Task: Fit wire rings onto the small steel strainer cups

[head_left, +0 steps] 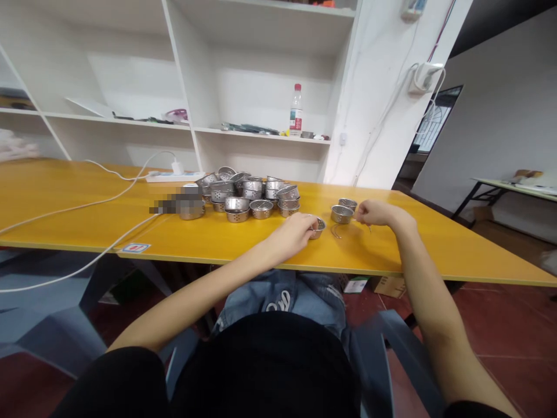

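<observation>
My left hand (301,227) is closed on the rim of a small round metal cup (319,229) with holes in its side, near the table's front edge. My right hand (368,212) is pinched, and a thin wire-like piece (370,229) shows just below its fingers; whether the fingers hold it is too small to tell. Beside that hand stand two more cups, the nearer one (342,214) and one behind it (347,203). A thin curved wire (335,233) lies on the table between my hands. Left of centre, many similar cups (252,188) are heaped and stacked.
The yellow table (243,247) carries a power strip (174,176) and white cables (108,200) at the left. Behind it stands a white shelf (261,52) with a bottle (296,113). Grey-blue chairs (43,325) are at the left and under me.
</observation>
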Tool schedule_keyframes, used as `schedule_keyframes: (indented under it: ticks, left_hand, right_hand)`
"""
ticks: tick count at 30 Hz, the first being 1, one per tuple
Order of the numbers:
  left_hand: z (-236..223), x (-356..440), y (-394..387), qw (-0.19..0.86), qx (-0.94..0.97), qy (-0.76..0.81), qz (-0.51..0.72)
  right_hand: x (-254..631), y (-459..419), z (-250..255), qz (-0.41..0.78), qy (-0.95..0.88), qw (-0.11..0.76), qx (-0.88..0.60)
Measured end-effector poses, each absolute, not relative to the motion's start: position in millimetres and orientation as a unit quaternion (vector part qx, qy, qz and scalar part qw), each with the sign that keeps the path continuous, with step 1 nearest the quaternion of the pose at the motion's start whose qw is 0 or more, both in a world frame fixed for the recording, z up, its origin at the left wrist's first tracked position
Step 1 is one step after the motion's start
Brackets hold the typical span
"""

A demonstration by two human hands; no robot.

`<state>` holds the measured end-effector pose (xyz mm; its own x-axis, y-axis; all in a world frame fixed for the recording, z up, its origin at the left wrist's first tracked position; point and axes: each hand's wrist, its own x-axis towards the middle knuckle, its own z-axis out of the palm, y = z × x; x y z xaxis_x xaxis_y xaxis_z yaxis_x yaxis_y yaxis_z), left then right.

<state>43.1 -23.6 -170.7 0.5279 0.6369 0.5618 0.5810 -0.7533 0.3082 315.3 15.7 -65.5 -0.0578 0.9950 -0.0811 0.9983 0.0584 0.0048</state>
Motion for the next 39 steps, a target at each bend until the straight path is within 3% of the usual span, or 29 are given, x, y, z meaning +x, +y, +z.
schedule_keyframes:
  ticks: [4,10,20,24,29,39]
  left_hand:
    - [-175.7,41.0,-15.6,0.047,0.869,0.344,0.352]
    - [-176.8,39.1,-14.4,0.046,0.880,0.316,0.352]
    - [-181.1,39.1,-15.1,0.026,0.888,0.318,0.331]
    - [-181.1,40.1,-20.3,0.019,0.894,0.311,0.321]
    - [-177.7,38.3,-28.1,0.018,0.897,0.302,0.322]
    - [-175.4,29.9,-27.5,0.033,0.893,0.320,0.314]
  right_hand:
    - [322.2,19.1,-64.3,-0.024,0.721,-0.003,0.692]
    - [340.3,26.3,-60.0,-0.112,0.711,-0.102,0.687]
    - [336.0,23.4,-63.1,-0.139,0.683,-0.144,0.702]
    - [333.1,23.4,-65.8,-0.155,0.697,-0.114,0.691]
    - [335.6,24.0,-66.9,-0.093,0.712,-0.061,0.693]
    - [333.4,19.1,-68.3,-0.138,0.700,0.044,0.699]
